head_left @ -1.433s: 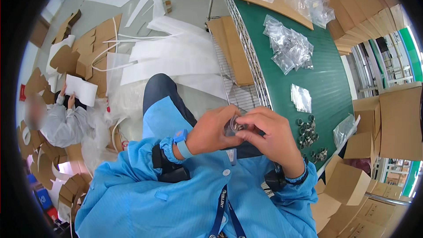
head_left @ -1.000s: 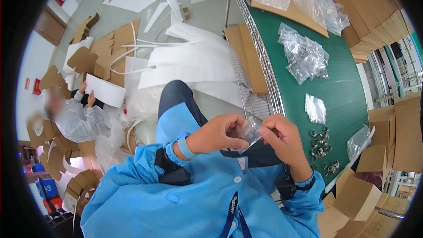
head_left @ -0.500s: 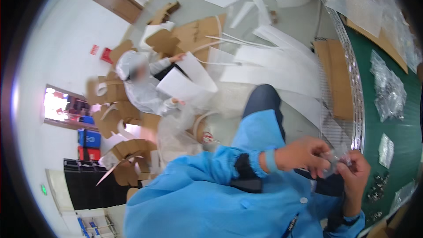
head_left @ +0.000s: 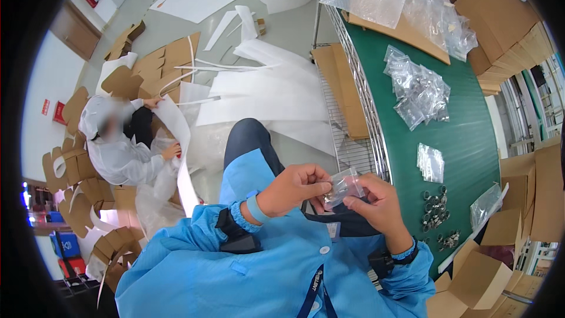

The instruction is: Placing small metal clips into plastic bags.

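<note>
Before my body, beside the green table, both hands hold a small clear plastic bag [head_left: 344, 186]. My left hand [head_left: 298, 186] pinches one side of it between thumb and fingers. The opposite side is gripped by the thumb and fingers of my right hand [head_left: 376, 201]. Something small seems to lie inside the bag near my left fingertips, too small to name. To the right on the table are small round metal parts [head_left: 434, 208] and a second cluster of metal pieces [head_left: 448, 240]. Beyond them lies a stack of flat clear bags [head_left: 431, 162].
A heap of filled clear bags [head_left: 416, 89] lies on the green table [head_left: 471, 123]. Bubble wrap [head_left: 376, 1] and cardboard cover its far end. Open cardboard boxes [head_left: 479, 277] stand at the near right. On the left, a co-worker [head_left: 120, 141] sits among cardboard and white foam sheets [head_left: 265, 94].
My view has swung right, showing more of the table and boxes. Both hands still hold the small bag. The co-worker's white sheet has changed position.
</note>
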Demonstrator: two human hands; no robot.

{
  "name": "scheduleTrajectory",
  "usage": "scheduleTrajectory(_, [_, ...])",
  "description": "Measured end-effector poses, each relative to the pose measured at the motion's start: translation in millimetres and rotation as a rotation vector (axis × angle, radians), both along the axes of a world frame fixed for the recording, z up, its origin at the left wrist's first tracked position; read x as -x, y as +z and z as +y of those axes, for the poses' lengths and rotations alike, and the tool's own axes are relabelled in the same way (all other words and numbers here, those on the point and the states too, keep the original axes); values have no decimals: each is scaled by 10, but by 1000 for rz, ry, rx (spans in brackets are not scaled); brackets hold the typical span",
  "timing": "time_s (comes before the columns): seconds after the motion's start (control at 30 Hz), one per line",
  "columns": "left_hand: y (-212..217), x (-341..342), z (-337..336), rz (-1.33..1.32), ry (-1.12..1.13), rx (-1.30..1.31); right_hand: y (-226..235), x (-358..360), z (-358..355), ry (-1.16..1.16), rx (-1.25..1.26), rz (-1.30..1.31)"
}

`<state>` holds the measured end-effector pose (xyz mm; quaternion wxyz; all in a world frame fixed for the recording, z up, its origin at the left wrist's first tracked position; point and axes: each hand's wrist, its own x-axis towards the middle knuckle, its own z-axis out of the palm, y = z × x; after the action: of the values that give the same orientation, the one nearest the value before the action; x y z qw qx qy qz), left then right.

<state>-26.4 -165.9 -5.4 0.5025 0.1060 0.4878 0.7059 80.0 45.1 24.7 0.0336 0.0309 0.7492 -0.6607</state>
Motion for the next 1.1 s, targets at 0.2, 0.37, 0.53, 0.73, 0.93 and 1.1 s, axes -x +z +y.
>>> scheduleTrajectory(0.2, [13, -20, 40, 2, 29, 5, -120, -6, 39, -30, 127, -11])
scheduleTrajectory(0.37, [2, -9, 17, -14, 27, -3, -156, 3, -6, -71, 89, 72])
scheduleTrajectory(0.53, [-9, -29, 10, -12, 13, -28, -156, -9, -48, -108, 172, 30])
scheduleTrajectory(0.73, [-18, -54, 25, -1, 3, -21, -131, 16, -8, -12, 106, 7])
scheduleTrajectory(0.93, [-15, -52, 67, -6, -29, -38, -119, -47, -46, -141, 286, -96])
scheduleTrajectory(1.1, [40, -53, -1, 24, 19, 80, -120, 17, 51, -26, -65, -40])
